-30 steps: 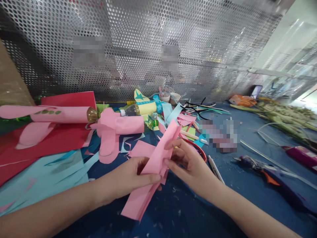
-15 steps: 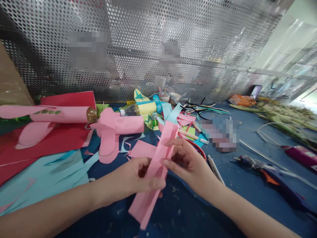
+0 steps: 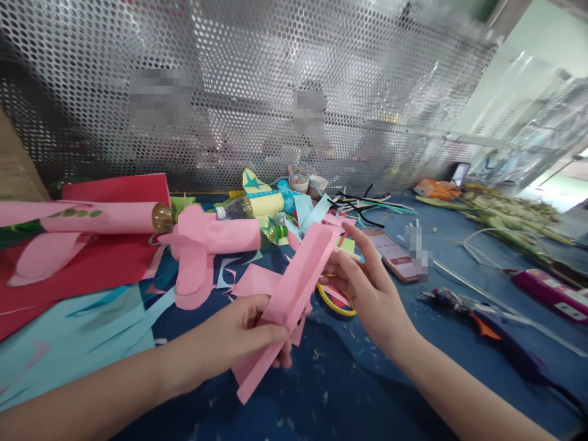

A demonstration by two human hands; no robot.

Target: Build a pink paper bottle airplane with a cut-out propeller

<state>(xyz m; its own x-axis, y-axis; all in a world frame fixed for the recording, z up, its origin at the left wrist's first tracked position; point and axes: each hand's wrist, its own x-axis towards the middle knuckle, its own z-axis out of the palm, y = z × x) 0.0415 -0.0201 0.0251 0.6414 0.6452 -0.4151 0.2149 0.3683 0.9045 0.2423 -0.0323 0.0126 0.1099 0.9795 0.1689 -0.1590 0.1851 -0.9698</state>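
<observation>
My left hand [image 3: 239,340] is closed on a long strip of pink paper [image 3: 294,282], folded lengthwise, with the thumb on top and the fingers underneath. The strip slants from lower left to upper right above the blue tabletop. At its upper end is my right hand [image 3: 372,288], with fingers apart and the index finger raised. Its other fingertips lie at the strip's right edge, partly hidden there. Below this hand is a yellow ring-shaped item [image 3: 337,304] with red inside. Pink paper scraps [image 3: 257,280] lie behind the strip.
Pink paper-covered bottle models [image 3: 234,237] and a yellow one [image 3: 266,204] stand at back left, beside red paper [image 3: 124,269] and light-blue paper [image 3: 101,334]. To the right are a phone [image 3: 397,257], a glue gun [image 3: 491,331], and a purple power strip [image 3: 549,294] with a cord.
My right hand's pinch on the strip has loosened, and its index finger has lifted. The strip has tilted further right in my left hand. The yellow ring-shaped item and phone now show.
</observation>
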